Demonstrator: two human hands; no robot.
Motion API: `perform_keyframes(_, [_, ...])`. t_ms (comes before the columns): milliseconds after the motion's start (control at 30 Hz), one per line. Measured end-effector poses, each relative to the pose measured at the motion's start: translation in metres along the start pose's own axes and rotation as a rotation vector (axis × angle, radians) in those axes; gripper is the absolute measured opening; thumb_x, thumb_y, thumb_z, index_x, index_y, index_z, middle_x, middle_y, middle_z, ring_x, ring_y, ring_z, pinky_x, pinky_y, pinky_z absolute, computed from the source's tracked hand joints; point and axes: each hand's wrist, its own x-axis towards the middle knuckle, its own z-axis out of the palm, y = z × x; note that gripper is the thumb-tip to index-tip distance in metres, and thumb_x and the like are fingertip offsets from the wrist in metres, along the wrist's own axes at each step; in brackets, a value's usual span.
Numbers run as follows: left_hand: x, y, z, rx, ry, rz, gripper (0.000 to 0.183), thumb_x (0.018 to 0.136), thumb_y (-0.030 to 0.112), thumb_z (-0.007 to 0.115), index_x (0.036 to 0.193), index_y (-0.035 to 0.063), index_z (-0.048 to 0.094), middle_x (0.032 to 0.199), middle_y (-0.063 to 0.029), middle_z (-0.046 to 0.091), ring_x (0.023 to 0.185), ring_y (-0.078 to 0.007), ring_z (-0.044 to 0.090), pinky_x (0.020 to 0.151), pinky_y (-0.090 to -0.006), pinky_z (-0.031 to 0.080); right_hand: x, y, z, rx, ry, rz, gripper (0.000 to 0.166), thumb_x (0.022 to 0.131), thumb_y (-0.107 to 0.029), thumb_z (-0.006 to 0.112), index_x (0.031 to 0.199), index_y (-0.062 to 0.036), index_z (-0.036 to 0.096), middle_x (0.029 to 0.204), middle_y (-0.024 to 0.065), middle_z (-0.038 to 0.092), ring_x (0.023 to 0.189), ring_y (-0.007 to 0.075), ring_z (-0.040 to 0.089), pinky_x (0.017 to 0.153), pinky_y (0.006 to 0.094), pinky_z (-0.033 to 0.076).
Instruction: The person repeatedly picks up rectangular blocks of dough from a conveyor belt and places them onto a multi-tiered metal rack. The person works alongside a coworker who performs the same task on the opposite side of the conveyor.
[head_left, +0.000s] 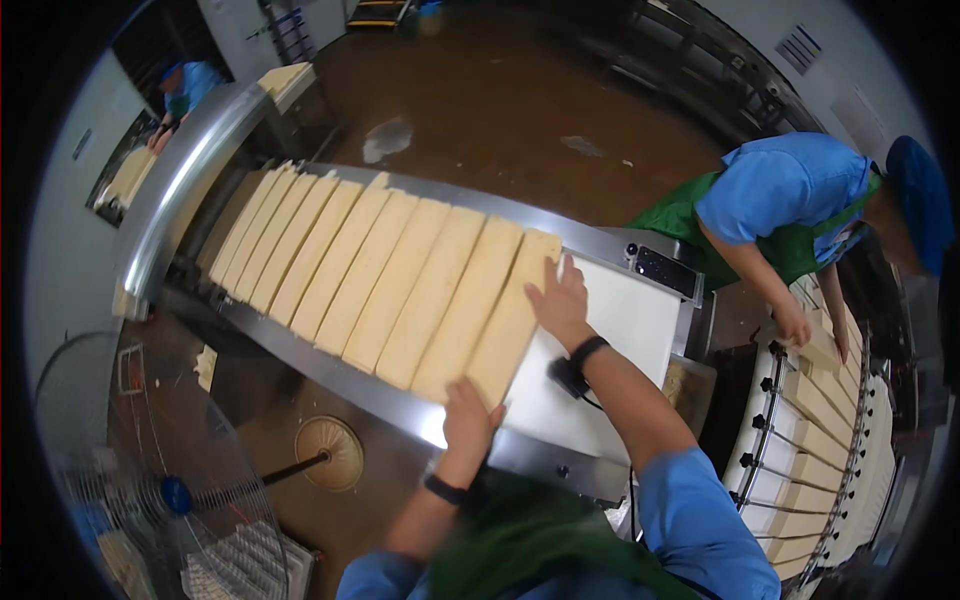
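Observation:
Several long pale-yellow slabs (420, 277), of what looks like dough or bean curd, lie side by side across a white conveyor belt (592, 360). My right hand (562, 300) rests on the far end of the nearest slab (510, 330), fingers spread. At that slab's near end is my left hand (469, 424), its fingertips against the end and the thumb at its side. Neither hand is plainly closed around the slab. A black band circles each wrist, and a small dark device hangs at the right one.
A metal rail (352, 382) edges the belt, and a curved steel cover (195, 180) spans its far end. Rightward, a co-worker (795, 202) bends over a second conveyor (810, 450) with pale blocks. A control panel (664, 270) and a wire-caged fan (176, 495) flank me.

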Motion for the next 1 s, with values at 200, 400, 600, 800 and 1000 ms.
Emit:
perform_keyframes(200, [0.000, -0.008, -0.002, 0.058, 0.086, 0.131, 0.068, 0.067, 0.035, 0.080, 0.108, -0.0040, 0.043, 0.104, -0.0234, 0.049, 0.078, -0.0377, 0.059, 0.061, -0.0415, 0.052, 0.047, -0.034, -0.002, 0.086, -0.109, 0.174, 0.061, 0.088, -0.050, 0.050, 0.138, -0.0153, 0.042, 0.147, 0.0216, 0.027, 0.126, 0.0416, 0.038, 0.102, 0.0501, 0.034])
perform_keyframes(400, [0.009, 0.010, -0.013, -0.089, -0.048, 0.168, 0.071, 0.069, 0.030, 0.079, 0.117, -0.0066, 0.041, 0.108, -0.0274, 0.046, 0.092, -0.0443, 0.053, 0.077, -0.0475, 0.048, 0.026, 0.009, -0.041, 0.208, -0.015, 0.434, 0.062, 0.077, -0.034, 0.059, 0.132, -0.0073, 0.047, 0.129, 0.0216, 0.044, 0.114, 0.0390, 0.049, 0.095, 0.0470, 0.043])
perform_keyframes(600, [0.000, 0.060, 0.020, -0.350, -0.267, 0.538, 0.072, 0.072, 0.030, 0.076, 0.124, -0.0036, 0.039, 0.115, -0.0289, 0.040, 0.102, -0.0463, 0.049, 0.087, -0.0471, 0.044, -0.061, 0.144, -0.085, 0.025, 0.164, 0.724, 0.082, 0.072, -0.047, 0.066, 0.134, 0.0007, 0.042, 0.141, 0.0294, 0.030, 0.136, 0.0433, 0.018, 0.104, 0.0519, 0.032])
perform_keyframes(800, [-0.040, 0.151, 0.046, -0.172, -0.459, 0.511, 0.074, 0.069, 0.021, 0.075, 0.129, 0.0009, 0.035, 0.123, -0.0280, 0.034, 0.107, -0.0476, 0.042, 0.090, -0.0473, 0.043, -0.183, 0.221, -0.136, 0.559, 0.476, 1.060, 0.086, 0.068, -0.033, 0.074, 0.133, 0.0040, 0.029, 0.143, 0.0329, 0.017, 0.130, 0.0472, 0.031, 0.103, 0.0468, 0.037])
perform_keyframes(1000, [-0.113, 0.252, 0.056, -0.364, -0.399, 1.123, 0.073, 0.064, 0.007, 0.072, 0.129, 0.0018, 0.040, 0.127, -0.0282, 0.033, 0.111, -0.0460, 0.042, 0.094, -0.0479, 0.041, -0.378, 0.284, -0.226, 0.061, 0.640, 1.141, 0.074, 0.076, -0.032, 0.065, 0.129, 0.0078, 0.032, 0.119, 0.0299, 0.040, 0.112, 0.0433, 0.042, 0.098, 0.0491, 0.039])
